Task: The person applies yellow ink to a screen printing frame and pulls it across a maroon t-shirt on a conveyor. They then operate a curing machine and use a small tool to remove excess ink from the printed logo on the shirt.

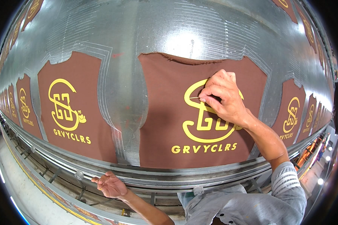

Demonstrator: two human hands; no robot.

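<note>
My right hand [219,95] pinches a thin pale stick or strand [193,97] over the large yellow printed logo [195,135] on a brown cut shirt panel [161,108] in front of me. The panel lies on a grey metal table, with its top edge slightly raised and rumpled. Below the panel's near edge, by the rail, my left hand [109,184] is held palm up with loosely curled fingers apart, with nothing visible held in it.
Similar printed brown panels [75,123] line the long table [127,93] on both sides, with more along the far edge [285,9]. Metal rails [150,175] run along the near edge above a pale floor [11,176]. Orange equipment [306,153] shows below at the right.
</note>
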